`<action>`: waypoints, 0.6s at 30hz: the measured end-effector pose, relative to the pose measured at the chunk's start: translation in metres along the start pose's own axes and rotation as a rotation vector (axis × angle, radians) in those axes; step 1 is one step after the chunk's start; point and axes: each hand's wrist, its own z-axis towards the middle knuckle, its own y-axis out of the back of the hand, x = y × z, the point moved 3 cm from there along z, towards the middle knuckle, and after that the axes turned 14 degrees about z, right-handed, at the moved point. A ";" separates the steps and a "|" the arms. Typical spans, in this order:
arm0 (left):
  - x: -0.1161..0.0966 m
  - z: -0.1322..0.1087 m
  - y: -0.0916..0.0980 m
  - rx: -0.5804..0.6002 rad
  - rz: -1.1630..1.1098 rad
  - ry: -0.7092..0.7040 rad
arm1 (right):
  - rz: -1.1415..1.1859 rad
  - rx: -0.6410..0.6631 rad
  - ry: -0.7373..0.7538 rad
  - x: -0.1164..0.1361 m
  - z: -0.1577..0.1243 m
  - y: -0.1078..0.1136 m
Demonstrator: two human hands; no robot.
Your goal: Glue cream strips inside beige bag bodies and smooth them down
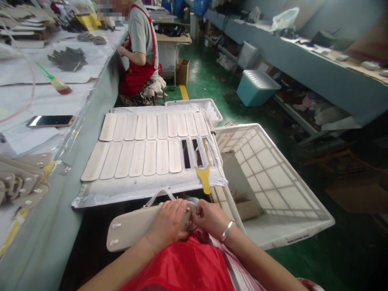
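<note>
A long beige panel with rounded ends (133, 228) lies across my lap, with white tabs at its left end and a strap (159, 196) looping up behind it. My left hand (171, 222) is closed over the panel's right part, fingers on top. At that right end my right hand (210, 218), a silver bangle on the wrist, is closed in a pinch beside small metal-looking bits. What it pinches is hidden by the fingers. In front of both hands, a white-covered board (151, 186) carries two rows of pale oblong pieces (151, 157). A yellow forked tool (204, 180) rests on its near right edge.
A white plastic crate (291, 236) stands to the right of the board. On the left table (81, 101) are a phone (51, 121), a glue bottle (59, 85) and stacked beige panels (21, 180). Farther off sits a person in a red apron (142, 52). A lidded blue box (256, 89) stands on the floor.
</note>
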 end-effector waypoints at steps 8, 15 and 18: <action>0.086 -0.093 0.068 -0.192 -0.033 0.642 | 0.134 -0.005 -0.071 -0.003 -0.002 -0.012; 0.083 -0.139 0.073 -0.307 0.062 0.522 | 0.497 0.113 0.025 -0.013 0.007 -0.017; 0.084 -0.141 0.071 -0.317 -0.033 0.599 | 0.184 -0.051 0.245 0.004 0.000 -0.011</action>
